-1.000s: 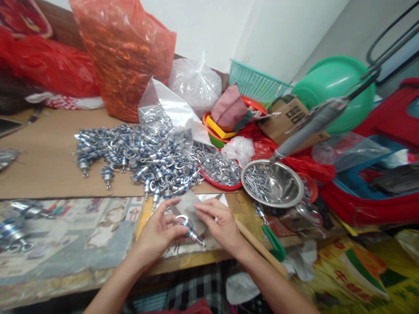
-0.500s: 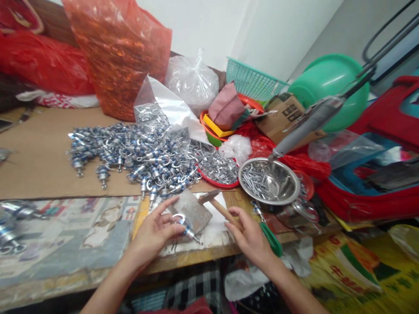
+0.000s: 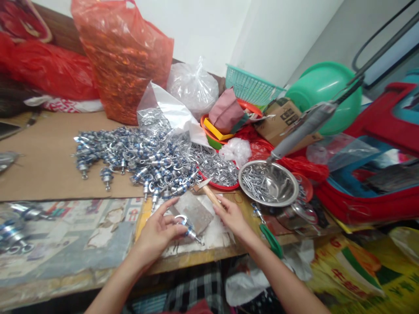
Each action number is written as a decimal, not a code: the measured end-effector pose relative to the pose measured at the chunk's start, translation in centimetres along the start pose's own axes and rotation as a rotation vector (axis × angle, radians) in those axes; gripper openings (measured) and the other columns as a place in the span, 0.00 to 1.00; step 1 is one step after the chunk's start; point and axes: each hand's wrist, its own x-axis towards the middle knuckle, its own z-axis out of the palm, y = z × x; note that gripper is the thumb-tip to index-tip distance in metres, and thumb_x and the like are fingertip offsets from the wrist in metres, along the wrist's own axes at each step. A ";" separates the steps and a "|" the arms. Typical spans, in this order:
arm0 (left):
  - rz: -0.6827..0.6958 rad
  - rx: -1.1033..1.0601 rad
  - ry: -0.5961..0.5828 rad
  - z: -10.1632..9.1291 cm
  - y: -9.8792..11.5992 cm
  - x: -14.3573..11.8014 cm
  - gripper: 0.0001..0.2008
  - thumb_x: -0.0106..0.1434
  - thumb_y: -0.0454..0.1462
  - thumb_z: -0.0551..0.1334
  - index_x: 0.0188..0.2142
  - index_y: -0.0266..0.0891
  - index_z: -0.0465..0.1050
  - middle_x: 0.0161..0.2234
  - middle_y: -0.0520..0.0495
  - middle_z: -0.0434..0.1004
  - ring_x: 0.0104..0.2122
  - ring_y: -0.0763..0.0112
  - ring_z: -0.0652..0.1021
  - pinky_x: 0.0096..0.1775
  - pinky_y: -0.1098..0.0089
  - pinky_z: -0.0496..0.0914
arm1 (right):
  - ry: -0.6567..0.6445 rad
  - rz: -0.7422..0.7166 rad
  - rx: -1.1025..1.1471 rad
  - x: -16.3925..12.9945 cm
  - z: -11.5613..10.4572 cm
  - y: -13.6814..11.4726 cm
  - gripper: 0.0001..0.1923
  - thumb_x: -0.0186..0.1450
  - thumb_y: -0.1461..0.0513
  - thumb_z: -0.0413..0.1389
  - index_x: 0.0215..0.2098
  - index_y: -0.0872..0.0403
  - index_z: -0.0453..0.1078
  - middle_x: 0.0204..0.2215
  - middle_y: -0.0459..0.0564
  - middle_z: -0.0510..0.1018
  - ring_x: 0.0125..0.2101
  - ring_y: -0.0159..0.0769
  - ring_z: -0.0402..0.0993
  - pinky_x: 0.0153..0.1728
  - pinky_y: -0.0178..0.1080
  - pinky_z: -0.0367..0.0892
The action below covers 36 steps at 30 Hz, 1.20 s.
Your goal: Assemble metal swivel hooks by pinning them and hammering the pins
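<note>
A left hand [image 3: 159,231] pinches a blue-and-silver fitting [image 3: 188,227] at its fingertips, pressing it on a grey metal block [image 3: 194,211] by the table edge, while the right hand [image 3: 233,216] grips a hammer [image 3: 207,192] beside a steel bowl [image 3: 269,183].

A plain white wall [image 3: 209,26] fills the view at twelve o'clock, meeting a greyer wall [image 3: 314,30] at one o'clock. A worn wooden workbench [image 3: 196,261] runs from nine o'clock to the centre, partly covered by a brown cardboard sheet [image 3: 42,170]. A dark wooden backboard [image 3: 59,22] rises at eleven o'clock. Light is even and soft.
</note>
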 end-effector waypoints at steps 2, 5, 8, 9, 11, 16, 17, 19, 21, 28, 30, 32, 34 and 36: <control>0.000 -0.015 -0.006 0.0 -0.1 0.0 0.39 0.42 0.30 0.67 0.53 0.37 0.53 0.22 0.55 0.74 0.22 0.72 0.75 0.27 0.71 0.71 | 0.004 -0.008 -0.056 0.3 0.1 1.0 0.20 0.60 0.62 0.49 0.50 0.53 0.65 0.43 0.51 0.74 0.42 0.41 0.71 0.43 0.43 0.64; -0.005 -0.033 -0.019 -0.1 -0.2 0.1 0.40 0.42 0.30 0.67 0.54 0.37 0.52 0.22 0.55 0.74 0.23 0.70 0.76 0.29 0.68 0.72 | 0.068 -0.080 -0.224 -0.3 0.2 0.6 0.18 0.60 0.63 0.49 0.49 0.54 0.66 0.40 0.54 0.74 0.40 0.42 0.69 0.42 0.44 0.63; -0.002 -0.037 -0.028 -0.2 -0.4 0.3 0.40 0.42 0.30 0.67 0.54 0.38 0.52 0.23 0.55 0.74 0.23 0.71 0.75 0.28 0.68 0.72 | 0.140 -0.285 -0.324 -1.2 0.5 -2.4 0.17 0.62 0.64 0.49 0.49 0.52 0.66 0.40 0.54 0.71 0.41 0.40 0.66 0.42 0.44 0.61; 0.001 -0.034 -0.032 -0.2 -0.4 0.3 0.40 0.42 0.30 0.67 0.54 0.38 0.52 0.23 0.55 0.74 0.23 0.72 0.75 0.28 0.69 0.72 | 0.105 -0.359 -0.313 -1.4 0.7 -3.6 0.16 0.62 0.63 0.50 0.49 0.51 0.66 0.40 0.53 0.71 0.42 0.39 0.65 0.43 0.43 0.60; 0.005 -0.028 -0.041 -0.3 -0.4 0.3 0.40 0.43 0.30 0.67 0.54 0.38 0.52 0.23 0.54 0.75 0.23 0.72 0.75 0.28 0.70 0.71 | -0.022 -0.470 -0.291 -1.5 1.2 -5.9 0.15 0.62 0.63 0.51 0.47 0.50 0.67 0.39 0.51 0.71 0.41 0.37 0.64 0.43 0.42 0.61; 0.013 -0.024 -0.043 -0.3 -0.3 0.3 0.41 0.42 0.30 0.67 0.54 0.36 0.51 0.23 0.53 0.76 0.24 0.71 0.76 0.28 0.71 0.71 | -0.161 -0.487 -0.285 -1.1 2.1 -7.5 0.07 0.61 0.66 0.51 0.34 0.55 0.72 0.28 0.48 0.72 0.31 0.33 0.67 0.34 0.35 0.62; 0.016 -0.020 -0.037 -0.2 -0.3 0.3 0.40 0.42 0.30 0.67 0.54 0.35 0.52 0.23 0.53 0.75 0.24 0.72 0.75 0.28 0.72 0.70 | -0.156 -0.467 -0.280 -1.1 2.1 -7.1 0.06 0.61 0.66 0.52 0.32 0.56 0.72 0.27 0.48 0.72 0.30 0.32 0.67 0.32 0.34 0.62; 0.018 -0.013 -0.027 -0.2 -0.3 0.3 0.40 0.42 0.30 0.67 0.54 0.35 0.52 0.22 0.54 0.74 0.23 0.73 0.74 0.27 0.73 0.70 | -0.131 -0.438 -0.275 -1.2 1.8 -6.1 0.05 0.60 0.66 0.53 0.29 0.56 0.70 0.25 0.47 0.72 0.29 0.32 0.67 0.31 0.33 0.61; 0.016 -0.013 -0.026 -0.2 -0.3 0.4 0.40 0.42 0.30 0.67 0.54 0.36 0.52 0.22 0.54 0.74 0.22 0.74 0.74 0.26 0.73 0.70 | -0.122 -0.447 -0.282 -1.7 1.4 -5.2 0.04 0.60 0.65 0.53 0.28 0.56 0.69 0.25 0.46 0.71 0.29 0.32 0.67 0.31 0.32 0.61; 0.008 -0.024 -0.040 -0.2 -0.3 0.3 0.39 0.43 0.30 0.67 0.54 0.37 0.53 0.23 0.54 0.75 0.23 0.73 0.75 0.27 0.73 0.70 | -0.102 -0.297 -0.230 -2.7 1.0 -6.1 0.06 0.59 0.68 0.51 0.28 0.55 0.69 0.25 0.46 0.72 0.28 0.31 0.67 0.30 0.32 0.61; 0.012 -0.016 -0.040 -0.3 -0.4 0.4 0.39 0.43 0.30 0.67 0.54 0.37 0.52 0.23 0.54 0.75 0.22 0.73 0.75 0.27 0.72 0.70 | -0.080 -0.120 -0.041 -2.4 1.8 -6.8 0.04 0.57 0.66 0.53 0.29 0.55 0.70 0.24 0.44 0.74 0.25 0.29 0.68 0.27 0.30 0.61; 0.019 -0.020 -0.046 -0.4 -0.5 0.5 0.40 0.43 0.30 0.67 0.54 0.37 0.52 0.23 0.54 0.75 0.23 0.73 0.75 0.28 0.72 0.71 | -0.069 -0.022 0.073 -2.1 2.6 -7.2 0.03 0.56 0.64 0.54 0.29 0.55 0.70 0.23 0.44 0.75 0.23 0.28 0.69 0.24 0.29 0.61; 0.025 -0.031 -0.051 -0.4 -0.6 0.5 0.40 0.43 0.30 0.67 0.55 0.36 0.51 0.22 0.54 0.75 0.23 0.72 0.75 0.28 0.71 0.71 | -0.066 -0.012 0.060 -1.9 3.1 -7.4 0.03 0.55 0.64 0.55 0.27 0.56 0.71 0.23 0.45 0.75 0.23 0.29 0.69 0.23 0.30 0.60; 0.029 -0.042 -0.055 -0.4 -0.6 0.6 0.41 0.43 0.30 0.67 0.55 0.36 0.51 0.21 0.54 0.74 0.22 0.72 0.75 0.28 0.71 0.71 | -0.062 -0.028 -0.010 -1.8 3.3 -7.6 0.04 0.54 0.65 0.55 0.25 0.56 0.71 0.22 0.45 0.75 0.24 0.30 0.70 0.24 0.30 0.60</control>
